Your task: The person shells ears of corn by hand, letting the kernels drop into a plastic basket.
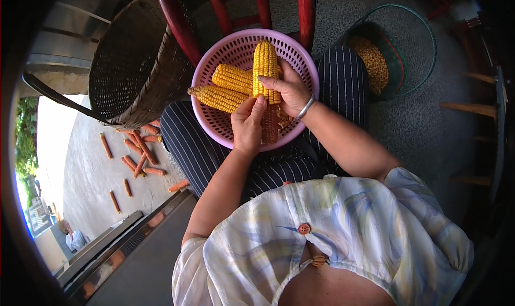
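Note:
A pink perforated plastic basket rests on my lap. My right hand grips a yellow ear of corn above it, with the thumb across the kernels. The thumb and fingertips of my left hand pinch at the lower edge of this ear's kernels. Below them shows a bare reddish cob; whether it belongs to the held ear I cannot tell. Two more ears lie to the left in the basket, an upper ear and a lower ear. Loose kernels are partly hidden beneath my right hand.
A large woven basket with a handle leans at the left. Several bare cobs lie scattered on the floor below it. Red wooden chair parts stand just beyond my basket. On the right, a green bucket contains loose kernels.

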`<state>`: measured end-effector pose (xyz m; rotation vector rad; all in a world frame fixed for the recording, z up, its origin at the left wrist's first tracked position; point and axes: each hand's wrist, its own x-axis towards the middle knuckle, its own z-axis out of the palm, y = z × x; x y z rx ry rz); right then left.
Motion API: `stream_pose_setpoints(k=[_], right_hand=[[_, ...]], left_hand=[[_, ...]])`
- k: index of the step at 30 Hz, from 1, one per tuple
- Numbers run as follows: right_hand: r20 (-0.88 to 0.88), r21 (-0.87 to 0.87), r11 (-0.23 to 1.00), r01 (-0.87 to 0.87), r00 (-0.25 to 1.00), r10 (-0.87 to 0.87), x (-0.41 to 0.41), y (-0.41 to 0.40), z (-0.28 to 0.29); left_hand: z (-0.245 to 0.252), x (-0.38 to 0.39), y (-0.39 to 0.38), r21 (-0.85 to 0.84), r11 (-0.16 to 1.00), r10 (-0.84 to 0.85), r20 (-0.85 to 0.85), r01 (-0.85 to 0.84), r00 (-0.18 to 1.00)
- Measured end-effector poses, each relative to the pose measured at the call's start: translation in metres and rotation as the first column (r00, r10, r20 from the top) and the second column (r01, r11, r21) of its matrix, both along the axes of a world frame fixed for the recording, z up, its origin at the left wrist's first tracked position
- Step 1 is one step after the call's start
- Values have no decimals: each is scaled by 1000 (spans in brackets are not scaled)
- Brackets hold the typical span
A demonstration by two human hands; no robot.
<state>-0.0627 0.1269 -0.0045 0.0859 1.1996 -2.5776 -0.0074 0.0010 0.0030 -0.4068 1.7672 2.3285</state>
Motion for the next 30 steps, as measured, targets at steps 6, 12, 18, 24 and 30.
stream_pose_setpoints(k=[6, 12, 18, 24, 30], right_hand=[[32, -85, 996, 36, 999, -34, -2, -1, -1], [-23, 34, 998, 54, 998, -53, 0, -7, 0], [58, -65, 998, 1, 998, 2, 0, -2, 0], [0, 4, 1000, 6, 1000, -6, 1, -3, 1], [28, -20, 999, 37, 999, -36, 4, -5, 4]], left_hand=[[-10, -2, -6, 84, 995, 46, 36, -49, 998], [-2, -8, 5, -123, 992, -13, 61, 20, 998], [-9, -5, -2, 6, 1000, 11, 60, -11, 998], [-3, -9, -2, 82, 997, -28, 152, 16, 988], [10, -11, 5, 69, 997, -37, 126, 28, 991]])
